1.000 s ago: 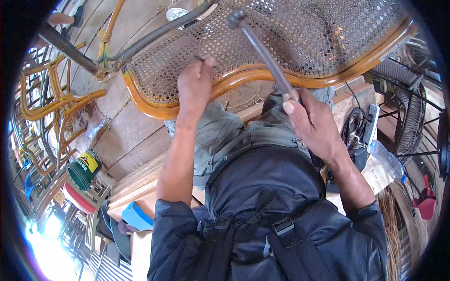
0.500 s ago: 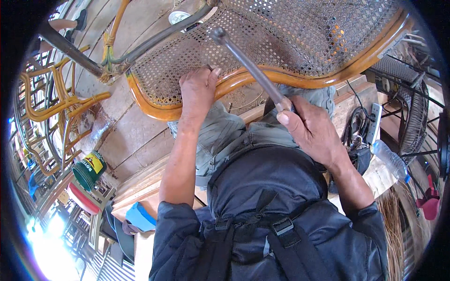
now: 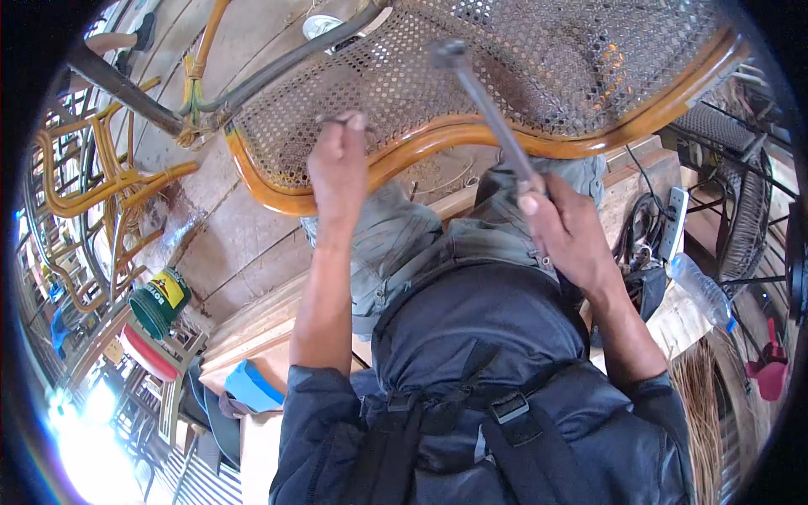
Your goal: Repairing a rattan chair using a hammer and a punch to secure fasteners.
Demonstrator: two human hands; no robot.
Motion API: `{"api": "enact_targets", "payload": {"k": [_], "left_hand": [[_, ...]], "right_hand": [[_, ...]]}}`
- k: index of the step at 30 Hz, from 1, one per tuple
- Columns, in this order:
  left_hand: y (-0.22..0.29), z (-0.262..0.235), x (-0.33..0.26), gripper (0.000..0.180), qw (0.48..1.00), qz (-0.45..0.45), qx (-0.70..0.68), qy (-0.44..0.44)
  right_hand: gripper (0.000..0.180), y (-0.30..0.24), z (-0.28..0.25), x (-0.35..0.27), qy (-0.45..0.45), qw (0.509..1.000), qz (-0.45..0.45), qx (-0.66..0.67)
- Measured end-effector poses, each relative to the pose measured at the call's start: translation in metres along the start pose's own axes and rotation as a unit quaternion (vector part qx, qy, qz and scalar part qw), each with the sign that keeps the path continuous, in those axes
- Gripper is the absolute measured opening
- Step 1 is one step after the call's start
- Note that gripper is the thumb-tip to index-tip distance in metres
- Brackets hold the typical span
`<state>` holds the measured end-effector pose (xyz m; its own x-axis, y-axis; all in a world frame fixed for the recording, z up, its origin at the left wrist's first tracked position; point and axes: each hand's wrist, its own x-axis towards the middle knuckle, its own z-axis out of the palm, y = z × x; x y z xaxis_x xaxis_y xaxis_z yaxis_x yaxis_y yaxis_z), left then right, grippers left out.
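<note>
Across my lap rests a curved rattan furniture piece, with a woven cane panel [image 3: 404,80] inside a glossy orange-brown frame [image 3: 454,133]. My left hand [image 3: 337,181] is over the near left part of the frame. Its thumb and fingers pinch a thin dark sliver, too small to name. In my right hand [image 3: 568,223] is a metal hammer [image 3: 497,122], gripped by the handle's lower end. The hammer's head, a little blurred, hangs above the woven panel, to the right of my left hand.
At left stand rattan frames [image 3: 118,181] and a green bucket [image 3: 160,303]. A dark pole [image 3: 295,71] joins the furniture piece's left side. To the right are a white power strip [image 3: 672,223], a clear plastic bottle [image 3: 700,290] and a fan [image 3: 741,202]. Another person's foot [image 3: 145,34] shows far left.
My left hand has shifted left from the frame's edge, and the thin sliver now shows in its fingers. The hammer's head has swung to the right; my right hand has moved slightly right.
</note>
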<state>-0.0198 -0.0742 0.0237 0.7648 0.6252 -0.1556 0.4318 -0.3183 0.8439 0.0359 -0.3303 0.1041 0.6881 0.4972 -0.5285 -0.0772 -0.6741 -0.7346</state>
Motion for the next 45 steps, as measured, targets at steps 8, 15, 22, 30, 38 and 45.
{"api": "enact_targets", "payload": {"k": [8, 15, 22, 30, 38, 45], "left_hand": [[-0.037, -0.054, -0.040, 0.015, 0.991, -0.005, 0.048, 0.123], [-0.034, -0.044, -0.034, 0.007, 0.954, 0.131, 0.250, 0.099], [-0.026, -0.046, -0.028, 0.006, 0.960, 0.124, 0.247, 0.049], [-0.006, -0.016, 0.007, 0.009, 0.990, 0.041, 0.079, -0.114], [-0.007, -0.015, 0.004, 0.011, 0.987, 0.042, 0.116, -0.103], [-0.013, -0.012, 0.003, 0.010, 0.980, 0.095, 0.144, -0.102]], "right_hand": [[0.045, 0.060, -0.009, -0.011, 0.032, 0.993, 0.117, -0.010], [0.043, 0.087, 0.003, -0.008, 0.030, 0.987, 0.159, -0.014], [0.039, 0.076, 0.003, 0.006, 0.021, 0.981, 0.186, 0.046], [0.033, 0.083, 0.002, 0.007, 0.004, 0.983, 0.175, 0.056], [0.038, 0.058, -0.002, 0.009, -0.005, 0.987, 0.161, 0.023], [0.047, 0.011, -0.002, 0.020, -0.059, 0.994, 0.090, -0.011]]}}
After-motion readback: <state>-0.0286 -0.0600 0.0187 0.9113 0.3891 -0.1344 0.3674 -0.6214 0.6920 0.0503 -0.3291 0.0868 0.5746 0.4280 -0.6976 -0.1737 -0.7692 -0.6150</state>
